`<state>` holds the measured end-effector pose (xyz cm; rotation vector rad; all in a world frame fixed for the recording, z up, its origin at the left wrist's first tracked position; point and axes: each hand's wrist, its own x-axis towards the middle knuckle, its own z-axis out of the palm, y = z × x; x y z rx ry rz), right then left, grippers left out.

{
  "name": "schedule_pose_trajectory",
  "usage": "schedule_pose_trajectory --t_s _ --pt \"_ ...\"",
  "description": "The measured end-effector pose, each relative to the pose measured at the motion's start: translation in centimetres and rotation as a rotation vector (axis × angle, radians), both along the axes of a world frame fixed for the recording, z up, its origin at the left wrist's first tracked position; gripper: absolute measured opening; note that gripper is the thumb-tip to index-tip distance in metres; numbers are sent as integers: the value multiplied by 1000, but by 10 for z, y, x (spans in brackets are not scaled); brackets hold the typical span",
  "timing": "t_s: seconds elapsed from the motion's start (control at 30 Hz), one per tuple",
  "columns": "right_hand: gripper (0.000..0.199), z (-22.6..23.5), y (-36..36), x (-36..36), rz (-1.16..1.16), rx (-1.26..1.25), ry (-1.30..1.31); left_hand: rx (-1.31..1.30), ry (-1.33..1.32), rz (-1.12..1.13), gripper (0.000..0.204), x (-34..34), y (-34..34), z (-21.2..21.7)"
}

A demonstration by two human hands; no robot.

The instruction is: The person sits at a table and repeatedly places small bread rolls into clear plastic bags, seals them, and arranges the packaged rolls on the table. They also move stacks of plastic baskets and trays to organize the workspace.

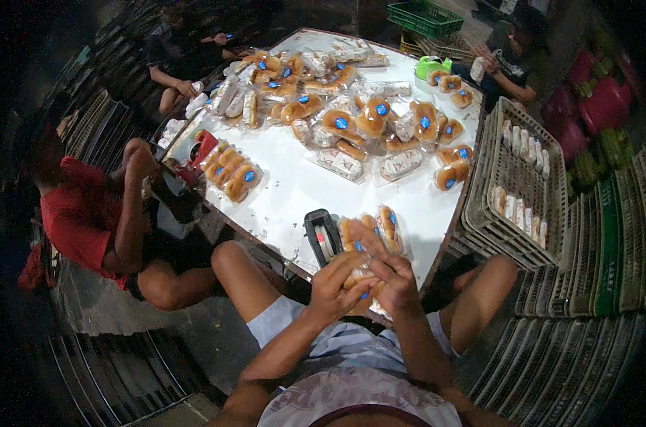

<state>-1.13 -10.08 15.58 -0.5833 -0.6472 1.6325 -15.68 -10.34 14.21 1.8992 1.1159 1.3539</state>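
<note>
Close to the table's near edge, my left hand and my right hand are both closed on a bread bun in clear plastic wrap. My fingers cover much of it. Just beyond them lie several wrapped buns with blue labels, partly hidden behind my hands. To the left of these buns stands a black tape dispenser. A larger pile of wrapped buns spreads over the far half of the white table.
A grouped row of wrapped buns lies at the left beside a red tape dispenser. Stacked crates holding wrapped buns stand right of the table. A person in a red shirt sits at left; two other people sit across the table.
</note>
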Motion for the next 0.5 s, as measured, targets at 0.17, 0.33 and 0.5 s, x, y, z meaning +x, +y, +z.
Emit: schedule_pose_trajectory --t_s 0.17,0.33,0.5 --pt "25 -44 0 14 -170 211 -800 -515 50 -203 29 -26 11 8" --pt "4 -21 -2 -9 -431 398 -1244 -478 -113 -49 21 -20 -8 -14" --pt "6 -11 6 13 -150 664 -1230 -506 -390 -56 22 -19 -9 -35"
